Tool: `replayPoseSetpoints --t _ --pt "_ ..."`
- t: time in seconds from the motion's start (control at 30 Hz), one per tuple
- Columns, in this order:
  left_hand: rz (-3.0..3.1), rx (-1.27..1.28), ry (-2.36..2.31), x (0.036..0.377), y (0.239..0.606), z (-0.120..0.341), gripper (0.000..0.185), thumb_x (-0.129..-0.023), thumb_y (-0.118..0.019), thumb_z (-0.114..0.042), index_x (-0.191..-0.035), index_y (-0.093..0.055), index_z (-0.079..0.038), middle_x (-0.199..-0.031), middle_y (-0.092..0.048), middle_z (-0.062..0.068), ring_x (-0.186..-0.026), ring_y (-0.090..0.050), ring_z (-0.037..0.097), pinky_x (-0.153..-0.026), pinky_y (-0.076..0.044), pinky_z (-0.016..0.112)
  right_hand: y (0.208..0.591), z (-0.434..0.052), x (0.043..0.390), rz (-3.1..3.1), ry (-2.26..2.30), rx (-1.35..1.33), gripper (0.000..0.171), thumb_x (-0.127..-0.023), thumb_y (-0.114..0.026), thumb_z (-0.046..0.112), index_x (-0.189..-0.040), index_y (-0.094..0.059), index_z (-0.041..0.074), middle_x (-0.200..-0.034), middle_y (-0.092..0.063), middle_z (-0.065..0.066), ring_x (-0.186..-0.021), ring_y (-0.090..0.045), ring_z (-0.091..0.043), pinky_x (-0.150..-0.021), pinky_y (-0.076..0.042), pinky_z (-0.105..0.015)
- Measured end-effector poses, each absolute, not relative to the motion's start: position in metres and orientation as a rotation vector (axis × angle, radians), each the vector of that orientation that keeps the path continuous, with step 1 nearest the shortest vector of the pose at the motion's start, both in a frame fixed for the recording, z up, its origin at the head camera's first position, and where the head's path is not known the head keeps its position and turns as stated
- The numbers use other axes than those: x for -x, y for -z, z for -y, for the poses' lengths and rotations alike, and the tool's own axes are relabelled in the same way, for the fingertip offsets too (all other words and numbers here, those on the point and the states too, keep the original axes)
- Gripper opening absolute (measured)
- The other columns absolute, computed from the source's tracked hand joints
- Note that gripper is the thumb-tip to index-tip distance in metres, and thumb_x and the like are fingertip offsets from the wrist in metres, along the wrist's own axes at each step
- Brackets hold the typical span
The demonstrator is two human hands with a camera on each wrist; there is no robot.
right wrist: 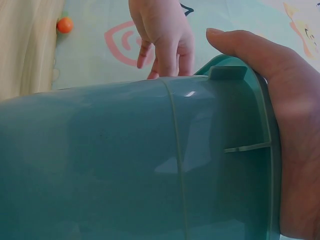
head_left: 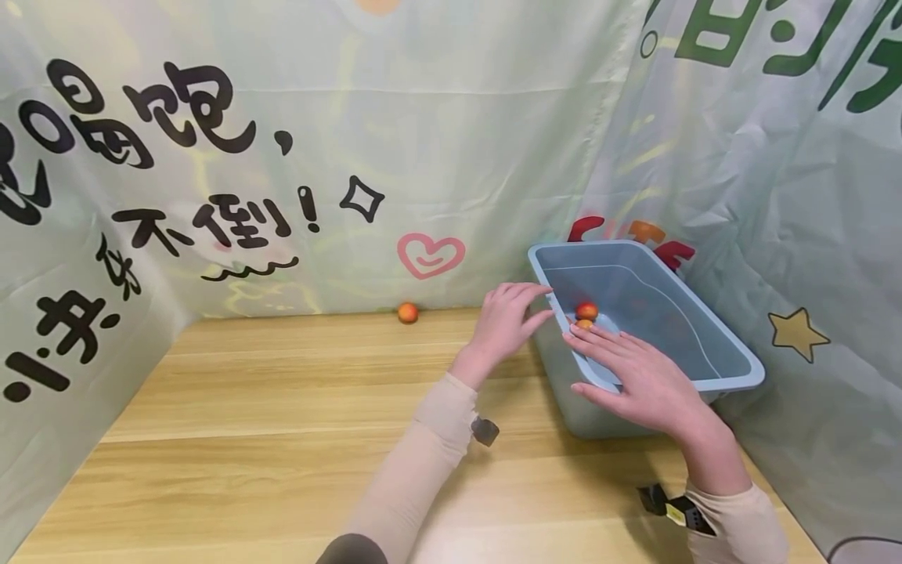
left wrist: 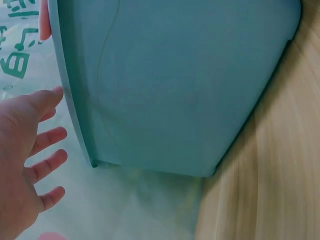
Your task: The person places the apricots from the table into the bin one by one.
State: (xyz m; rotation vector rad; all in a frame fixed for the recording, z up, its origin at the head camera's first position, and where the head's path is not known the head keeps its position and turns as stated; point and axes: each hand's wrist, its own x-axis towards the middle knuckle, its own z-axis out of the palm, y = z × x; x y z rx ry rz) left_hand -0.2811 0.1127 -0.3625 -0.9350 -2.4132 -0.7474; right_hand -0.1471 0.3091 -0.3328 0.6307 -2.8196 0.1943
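Head view: the blue bin [head_left: 712, 345] stands on the wooden table [head_left: 282, 423] against the right curtain, with two small orange fruits [head_left: 586, 312] at its near-left inner corner. The left hand [head_left: 509, 319], fingers spread, reaches its far-left corner; the right hand [head_left: 637, 377] lies flat on the near rim, fingers straight, though contact underneath is probably hidden. Steady both sides evenly before shifting it. Another fruit [head_left: 408, 313] sits by the back curtain.

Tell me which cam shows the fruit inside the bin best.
Head view: the two small orange-red fruits show in the blue bin, just past the right hand; the left hand is at the bin's near corner. Both wrist views show only the bin's outer wall, none of the fruit inside.
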Motion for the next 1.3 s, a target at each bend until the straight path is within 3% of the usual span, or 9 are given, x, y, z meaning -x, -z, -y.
replayPoseSetpoints --t 0.5,1.13,1.3 --pt "2.442 0.798 0.754 0.287 0.38 -0.08 0.043 -0.093 -0.062 -0.045 -0.131 -0.06 -0.025 -0.133 -0.062 -0.004 -0.123 -0.055 0.022 -0.103 -0.042 0.044 0.332 -0.31 0.145 2.797 -0.212 -0.637 0.067 -0.087 -0.067 0.048 -0.146 -0.045 0.027 -0.152 -0.045 -0.001 -0.139 -0.044 -0.031 -0.109 -0.034 -0.054" --pt "2.472 0.558 0.94 0.306 0.408 -0.025 0.044 -0.09 -0.067 -0.038 -0.129 -0.062 -0.018 -0.132 -0.063 0.004 -0.125 -0.054 0.032 -0.102 -0.038 0.056 0.333 -0.311 0.145 2.776 -0.198 -0.653 0.068 -0.086 -0.067 0.049 -0.146 -0.045 0.026 -0.152 -0.046 -0.001 -0.138 -0.045 -0.029 -0.108 -0.036 -0.051" --pt "2.491 0.469 0.947 0.314 0.418 -0.008 0.044 -0.09 -0.067 -0.038 -0.129 -0.061 -0.018 -0.133 -0.061 0.005 -0.128 -0.051 0.032 -0.109 -0.033 0.057 0.333 -0.31 0.146 2.769 -0.185 -0.669 0.068 -0.086 -0.068 0.047 -0.146 -0.046 0.025 -0.151 -0.046 -0.001 -0.138 -0.045 -0.029 -0.107 -0.037 -0.05"
